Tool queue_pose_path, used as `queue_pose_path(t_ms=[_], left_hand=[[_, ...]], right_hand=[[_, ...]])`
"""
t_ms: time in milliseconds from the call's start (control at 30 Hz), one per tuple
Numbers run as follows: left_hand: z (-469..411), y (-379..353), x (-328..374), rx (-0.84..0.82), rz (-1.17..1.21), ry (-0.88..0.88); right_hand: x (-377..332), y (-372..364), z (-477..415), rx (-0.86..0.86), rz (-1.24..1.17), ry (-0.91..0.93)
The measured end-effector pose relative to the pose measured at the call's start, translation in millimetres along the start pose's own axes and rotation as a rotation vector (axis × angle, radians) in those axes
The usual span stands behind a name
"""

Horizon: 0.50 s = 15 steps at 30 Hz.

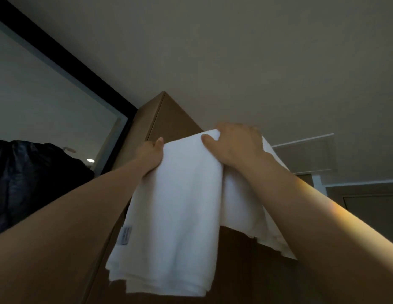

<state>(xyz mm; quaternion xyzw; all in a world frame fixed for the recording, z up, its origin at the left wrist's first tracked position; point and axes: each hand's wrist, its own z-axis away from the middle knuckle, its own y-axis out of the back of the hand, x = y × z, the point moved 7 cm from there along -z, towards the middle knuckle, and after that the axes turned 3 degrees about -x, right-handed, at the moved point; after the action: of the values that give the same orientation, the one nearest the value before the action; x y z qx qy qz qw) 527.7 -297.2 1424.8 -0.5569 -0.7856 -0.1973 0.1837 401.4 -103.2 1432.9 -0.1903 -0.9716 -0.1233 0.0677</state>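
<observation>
A folded white cloth (175, 211) hangs down from the top edge of a tall brown wooden cabinet (169, 115), with a small label on its left hem. My left hand (150, 155) grips the cloth's upper left corner, thumb on the front. My right hand (233, 143) holds the upper right part at the cabinet's top, thumb pressed on the front and fingers over the fold. Both arms reach up above my head. The cabinet's top surface is hidden from this low angle.
The plain ceiling (235, 51) fills the upper view. A black-framed mirror or glass panel (48, 95) stands at left beside the cabinet, and a dark garment (26, 178) hangs at lower left. White shelving (305, 154) and a brown door panel sit at right.
</observation>
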Motion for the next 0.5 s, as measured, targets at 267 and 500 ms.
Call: queue_pose_path(t_ms=[267,500], left_hand=[[28,-12,-29,-0.056,0.233,0.145],[58,-10,-64,-0.056,0.493,0.244]], right_hand=[[-10,-3,18,-0.022,0.046,-0.019],[-23,9,66,0.109,-0.139,0.040]])
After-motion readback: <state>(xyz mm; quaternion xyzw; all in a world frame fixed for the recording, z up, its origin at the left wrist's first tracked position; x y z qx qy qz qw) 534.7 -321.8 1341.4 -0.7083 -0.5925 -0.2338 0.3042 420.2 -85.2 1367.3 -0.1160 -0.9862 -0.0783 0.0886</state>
